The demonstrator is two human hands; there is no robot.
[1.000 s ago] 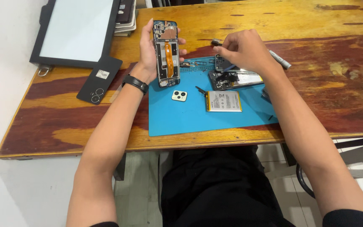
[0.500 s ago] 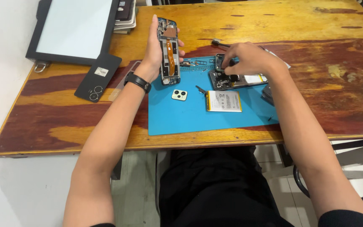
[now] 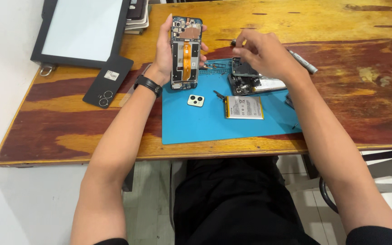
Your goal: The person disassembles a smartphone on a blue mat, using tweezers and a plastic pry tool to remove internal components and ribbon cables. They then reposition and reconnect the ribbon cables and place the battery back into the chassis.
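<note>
My left hand point(image 3: 164, 54) holds an opened phone point(image 3: 186, 52) upright above the table, its inside facing me, with an orange flex strip down the middle. A black band sits on that wrist. My right hand point(image 3: 266, 56) hovers over a heap of dark phone parts point(image 3: 250, 81) at the back of the blue mat point(image 3: 214, 129). Its fingers curl down towards a dark plate point(image 3: 242, 68), and I cannot tell whether they grip it. A flat battery point(image 3: 244, 108) and a pale camera cover point(image 3: 196, 100) lie on the mat.
A black phone back cover point(image 3: 109, 81) lies left of the mat on the wooden table point(image 3: 341, 113). A large black-framed screen panel point(image 3: 82, 31) sits at the back left beside stacked items point(image 3: 138, 13). A silver pen point(image 3: 304, 62) lies behind my right wrist.
My right hand dipped to the heap of parts and has lifted slightly back over it. My left hand keeps the opened phone upright in nearly the same place.
</note>
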